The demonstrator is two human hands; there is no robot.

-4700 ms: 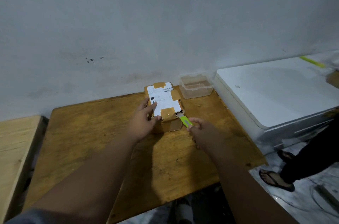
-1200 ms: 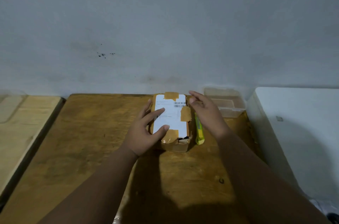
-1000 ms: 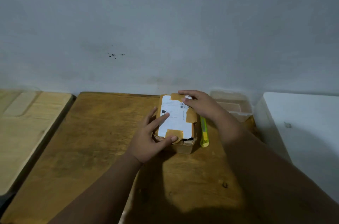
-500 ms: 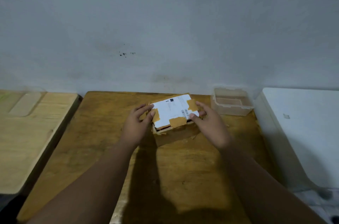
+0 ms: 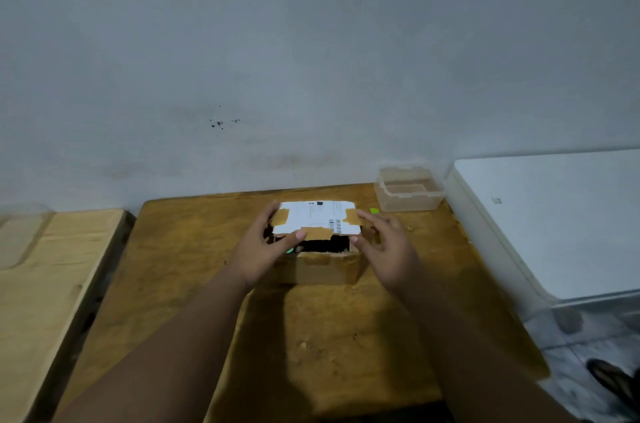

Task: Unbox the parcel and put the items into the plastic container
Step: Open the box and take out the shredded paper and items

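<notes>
Both forearms are bare from the bottom edge of the view up to the left hand (image 5: 261, 251) and right hand (image 5: 389, 249), with no sleeve, watch, ring or glove visible.

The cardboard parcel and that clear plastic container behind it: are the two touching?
Apart. The head view shows bare wooden table between the parcel and the plastic container, which sits farther back to the right.

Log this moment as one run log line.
stage: opening parcel | left hand: lifting lid | right hand: on lid edge | box: partly open | container: empty
</notes>
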